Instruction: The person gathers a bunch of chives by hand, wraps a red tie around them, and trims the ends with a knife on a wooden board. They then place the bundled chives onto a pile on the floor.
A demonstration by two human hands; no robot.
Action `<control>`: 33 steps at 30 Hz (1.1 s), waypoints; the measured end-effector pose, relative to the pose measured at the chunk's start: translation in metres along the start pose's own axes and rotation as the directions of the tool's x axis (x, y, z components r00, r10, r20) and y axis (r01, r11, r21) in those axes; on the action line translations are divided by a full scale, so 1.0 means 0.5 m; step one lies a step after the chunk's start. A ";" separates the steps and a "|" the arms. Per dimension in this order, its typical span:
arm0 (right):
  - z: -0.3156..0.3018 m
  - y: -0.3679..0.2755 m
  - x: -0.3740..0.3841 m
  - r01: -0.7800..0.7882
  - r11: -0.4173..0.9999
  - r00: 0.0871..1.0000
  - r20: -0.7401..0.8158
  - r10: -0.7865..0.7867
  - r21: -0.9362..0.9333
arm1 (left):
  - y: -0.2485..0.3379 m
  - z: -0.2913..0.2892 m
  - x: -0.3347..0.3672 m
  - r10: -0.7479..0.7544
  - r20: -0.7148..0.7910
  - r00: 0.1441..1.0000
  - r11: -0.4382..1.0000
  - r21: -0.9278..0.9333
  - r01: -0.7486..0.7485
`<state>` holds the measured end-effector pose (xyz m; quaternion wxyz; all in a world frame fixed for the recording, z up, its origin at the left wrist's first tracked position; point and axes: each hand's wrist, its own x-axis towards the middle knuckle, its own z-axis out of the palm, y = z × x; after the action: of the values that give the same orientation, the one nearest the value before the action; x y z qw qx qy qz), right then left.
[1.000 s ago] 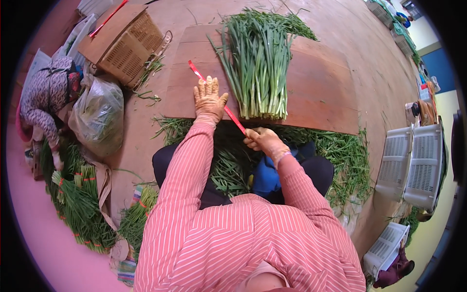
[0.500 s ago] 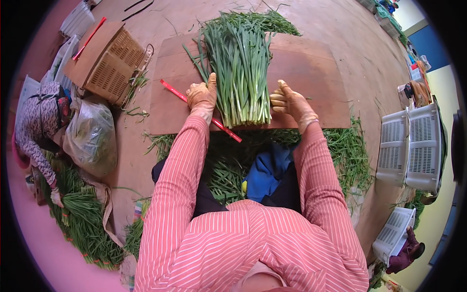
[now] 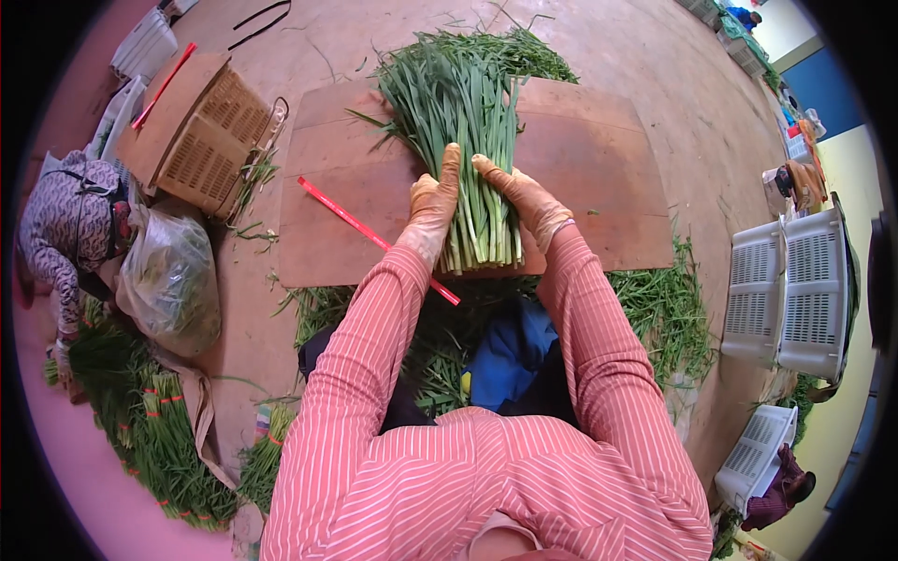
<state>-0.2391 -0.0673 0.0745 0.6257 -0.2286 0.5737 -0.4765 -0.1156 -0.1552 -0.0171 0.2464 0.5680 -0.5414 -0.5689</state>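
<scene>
A thick bunch of garlic chives [image 3: 454,107] lies on a brown board [image 3: 594,168], leaf tips away from me and pale cut ends toward me. My left hand [image 3: 434,201], in a tan stained glove, clasps the bunch's left side with the thumb up along it. Gloved the same way, my right hand [image 3: 526,198] clasps the right side, its thumb lying over the stalks. The fingers of both hands are partly hidden beside and under the stalks. A red strip [image 3: 341,215] lies slantwise on the board at the left, its near end passing by my left forearm.
Loose leaves [image 3: 538,56] are heaped at the board's far edge, and more trimmings [image 3: 659,313] lie at the near right. A co-worker [image 3: 70,220] bends over tied bunches [image 3: 168,449] at the left, near a plastic bag [image 3: 173,280] and a tan crate [image 3: 210,140]. White crates [image 3: 814,294] stand at the right.
Both hands have moved inward onto the stalks, the right one from apart to touching. The bunch is squeezed narrower. The co-worker's hand at the left has shifted away from the green pile's middle.
</scene>
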 end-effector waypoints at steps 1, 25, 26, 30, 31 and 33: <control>-0.005 0.004 0.008 0.005 1.000 1.000 -0.006 -0.005 -0.002 | 0.007 0.008 -0.009 -0.019 -0.012 1.000 0.995 -0.100 0.018; -0.073 0.040 -0.167 -0.171 0.984 0.980 0.112 0.164 0.053 | 0.023 0.031 -0.250 -0.016 0.572 0.820 0.384 -0.754 0.533; -0.076 0.057 -0.189 -0.153 0.986 0.980 0.139 0.143 0.061 | 0.008 0.031 -0.270 -0.026 0.596 0.802 0.340 -0.750 0.568; -0.087 0.107 -0.273 -0.165 0.986 0.983 0.085 0.161 0.034 | -0.023 0.029 -0.351 -0.061 0.663 0.746 0.138 -0.735 0.664; -0.091 0.122 -0.277 -0.129 0.991 0.988 0.076 0.131 -0.038 | -0.036 0.028 -0.362 -0.073 0.677 0.732 0.094 -0.726 0.681; -0.093 0.130 -0.284 -0.165 0.984 0.980 0.098 0.172 -0.072 | -0.069 0.026 -0.367 -0.120 0.692 0.712 0.058 -0.711 0.701</control>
<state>-0.2450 0.0957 0.0804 0.6852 -0.2235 0.5725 -0.3908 -0.0731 0.0237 0.0185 0.2237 0.2665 0.0907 -0.9331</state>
